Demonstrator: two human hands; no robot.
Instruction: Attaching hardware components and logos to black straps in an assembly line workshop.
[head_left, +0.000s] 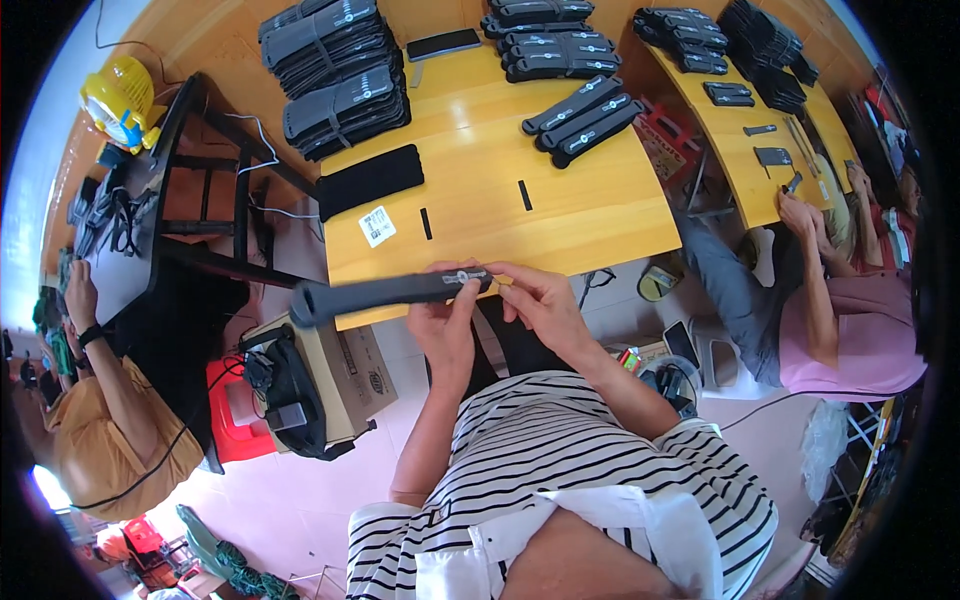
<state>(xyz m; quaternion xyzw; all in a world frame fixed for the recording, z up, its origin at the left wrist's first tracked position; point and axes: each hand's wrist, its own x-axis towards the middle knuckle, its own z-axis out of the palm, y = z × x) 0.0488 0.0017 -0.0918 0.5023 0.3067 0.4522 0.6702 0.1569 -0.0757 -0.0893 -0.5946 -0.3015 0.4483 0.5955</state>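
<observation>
A long, flat-folded black fabric band (390,293) with a white printed mark reaches out to the left over the table's near edge. My left hand (445,335) is closed round its right part, thumb on top. At that same end, my right hand (545,312) pinches the band's tip; whatever small part lies between those fingers is too fine to make out. Beyond my hands, two short black strips, a left one (426,223) and a right one (525,195), lie on the yellow wooden table (470,240). A white label sheet (377,227) lies beside a black cloth piece (372,182).
Tied stacks of black bands (345,110) fill the table's back left, with more bundles (560,55) and loose folded bands (585,118) at back right. A dark phone (443,43) lies between. Co-workers sit on both sides; an open cardboard box (350,385) stands left of me.
</observation>
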